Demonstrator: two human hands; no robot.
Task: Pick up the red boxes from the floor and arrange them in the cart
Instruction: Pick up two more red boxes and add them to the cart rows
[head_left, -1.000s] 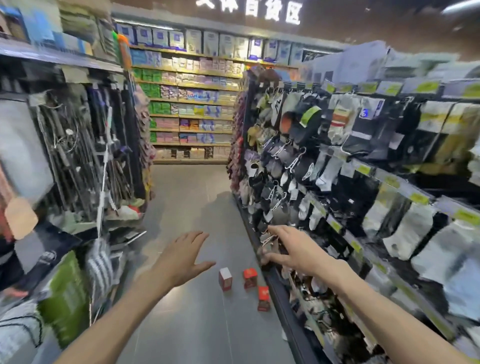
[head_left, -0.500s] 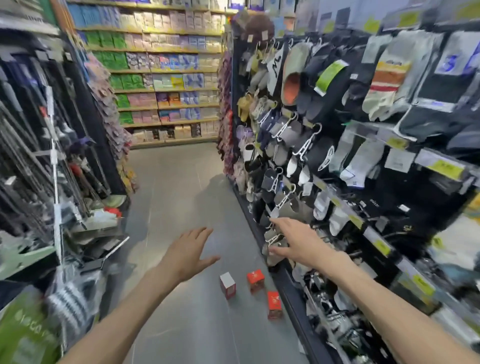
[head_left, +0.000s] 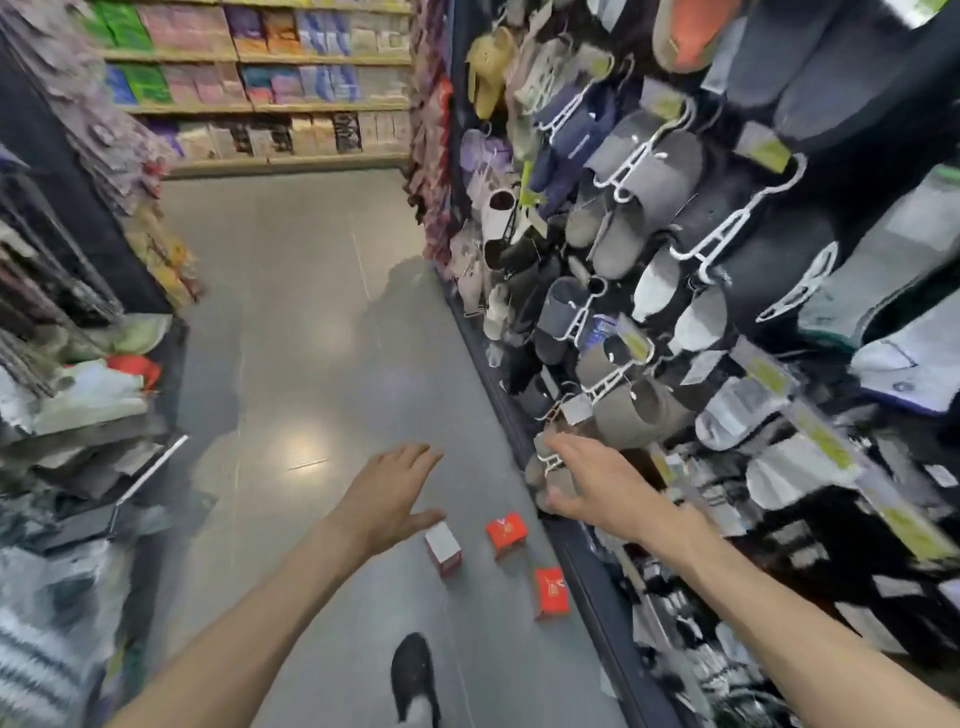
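Note:
Three small red boxes lie on the grey floor close to the right-hand shelf base. One box shows a white top face, a second red box sits just right of it, and a third red box lies nearer to me. My left hand hovers above and left of the white-topped box, fingers spread, holding nothing. My right hand is stretched out, fingers apart, in front of the low hanging slippers, above the second box. No cart is in view.
A rack of slippers on white hangers and packaged socks lines the right side, with a dark base rail along the floor. Cluttered shelves stand on the left. My dark shoe is on the floor. Stocked shelves close the aisle's far end.
The view has tilted down and moved nearer to the boxes. Both hands have stayed outstretched and empty, now lower over the boxes, and my shoe has come into view.

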